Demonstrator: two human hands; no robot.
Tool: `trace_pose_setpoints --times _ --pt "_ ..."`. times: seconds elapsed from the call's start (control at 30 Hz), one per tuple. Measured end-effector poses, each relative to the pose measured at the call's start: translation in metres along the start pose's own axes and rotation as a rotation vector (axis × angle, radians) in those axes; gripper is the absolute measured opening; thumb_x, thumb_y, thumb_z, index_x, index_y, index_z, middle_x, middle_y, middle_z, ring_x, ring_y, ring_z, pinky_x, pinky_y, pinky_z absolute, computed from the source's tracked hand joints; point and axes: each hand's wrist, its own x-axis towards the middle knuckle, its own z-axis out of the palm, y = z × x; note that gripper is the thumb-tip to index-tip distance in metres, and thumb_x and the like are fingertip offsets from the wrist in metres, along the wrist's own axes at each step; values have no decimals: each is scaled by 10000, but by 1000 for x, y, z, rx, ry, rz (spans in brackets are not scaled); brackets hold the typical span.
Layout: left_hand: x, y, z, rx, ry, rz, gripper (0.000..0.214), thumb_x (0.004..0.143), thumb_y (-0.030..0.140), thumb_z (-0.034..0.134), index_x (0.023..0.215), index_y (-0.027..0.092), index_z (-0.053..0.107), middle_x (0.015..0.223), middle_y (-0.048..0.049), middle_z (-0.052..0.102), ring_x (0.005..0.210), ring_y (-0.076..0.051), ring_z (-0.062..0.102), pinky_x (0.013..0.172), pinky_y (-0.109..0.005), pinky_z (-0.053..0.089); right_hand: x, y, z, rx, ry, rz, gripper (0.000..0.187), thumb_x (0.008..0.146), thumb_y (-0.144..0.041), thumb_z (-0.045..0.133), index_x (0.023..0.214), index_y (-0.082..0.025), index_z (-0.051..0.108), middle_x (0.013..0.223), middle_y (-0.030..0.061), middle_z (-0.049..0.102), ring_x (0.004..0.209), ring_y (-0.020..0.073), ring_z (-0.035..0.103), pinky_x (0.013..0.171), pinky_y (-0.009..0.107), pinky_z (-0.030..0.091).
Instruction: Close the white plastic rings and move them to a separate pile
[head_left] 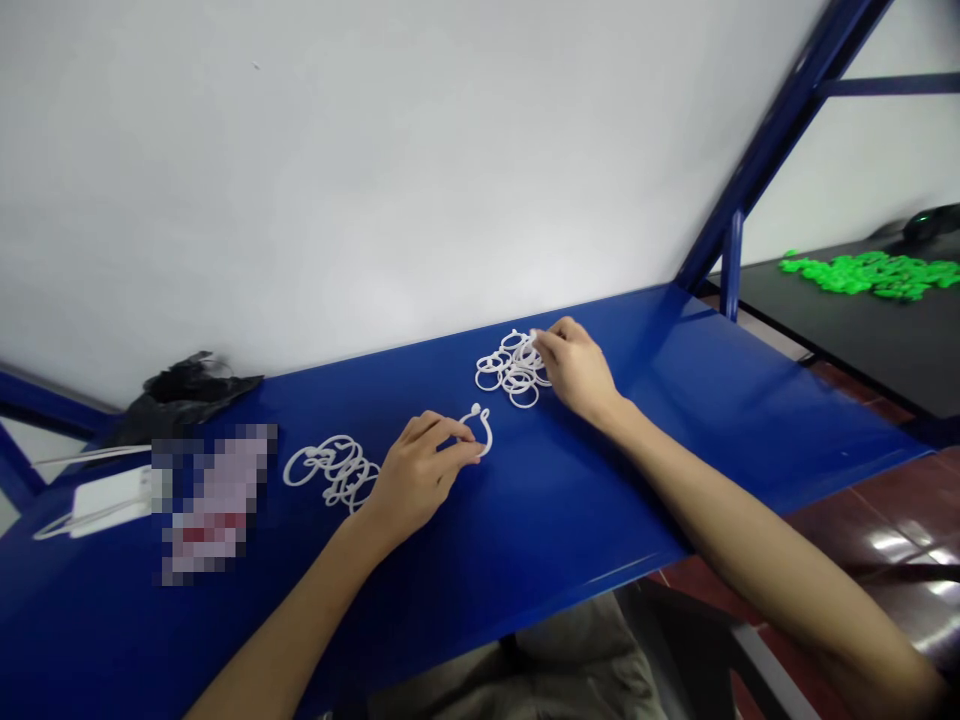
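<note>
My left hand rests on the blue shelf with its fingers pinched on a single open white plastic ring. Just left of that hand lies a chain of linked white rings. My right hand reaches to a loose pile of white rings near the wall, its fingertips closed on one ring at the pile's top edge.
A black plastic bag lies against the white wall at the back left. A white charger with cable and a blurred packet sit at the left. A black table with green pieces stands at the right behind a blue post.
</note>
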Motion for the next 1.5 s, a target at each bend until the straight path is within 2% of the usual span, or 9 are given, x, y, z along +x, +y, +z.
trace_pose_setpoints --times 0.2,0.37,0.47,0.6,0.73,0.9,1.13,1.37,1.5 --pt "-2 -6 1 83 -228 -182 172 926 353 613 1032 248 698 984 -13 691 945 -202 561 855 -377 434 3 17 5 -131 -44 19 335 976 -254 419 868 -136 714 922 138 621 855 236 494 724 340 418" --pt "0 -5 -2 156 -120 -260 223 966 378 534 965 223 695 905 -26 696 891 -202 582 837 -384 420 0 6 -4 -184 -133 19 251 933 -235 476 832 -149 689 853 120 656 822 234 512 696 338 405" --pt "1 -8 1 212 -76 -341 269 974 389 508 1099 206 661 975 -49 680 932 -218 578 847 -397 422 0 4 -8 -182 -159 68 183 898 -199 505 911 -138 677 861 122 673 829 245 538 689 348 410" --pt "2 -10 8 234 -153 -418 381 968 418 498 1264 200 593 1078 -69 650 1021 -251 560 879 -426 417 -1 5 -8 -148 -189 123 196 887 -199 526 1010 -131 663 902 129 685 870 256 559 692 350 425" --pt "3 -9 12 212 -189 -414 261 955 344 518 1142 222 653 1046 -59 640 1000 -245 560 866 -411 406 -2 5 -8 -158 -170 102 202 907 -238 542 1028 -130 663 908 131 692 876 256 560 696 342 428" --pt "3 -9 10 165 -145 -397 137 951 260 524 954 227 657 913 -29 654 911 -219 566 812 -373 388 -6 -9 -12 -13 -113 -26 217 965 -280 510 1026 -140 664 919 110 684 892 235 559 765 344 433" --pt "6 -6 4 94 50 -415 71 918 276 585 894 216 614 817 2 677 788 -184 604 790 -351 422 -28 -47 -5 454 -455 -319 242 956 -394 580 1042 -177 643 859 31 672 836 165 610 753 282 441" --pt "8 4 -3 -229 125 -479 211 880 426 643 982 242 632 787 27 694 678 -139 618 676 -279 491 -37 -56 2 442 -402 -417 247 1030 -252 428 1107 -141 635 949 81 691 830 157 621 746 279 446" --pt "7 4 -2 -207 92 -419 236 900 434 617 793 228 655 746 16 681 690 -144 613 701 -290 480 -38 -56 2 339 -434 -508 255 1028 -232 423 1074 -131 652 858 71 664 755 157 574 676 272 422"
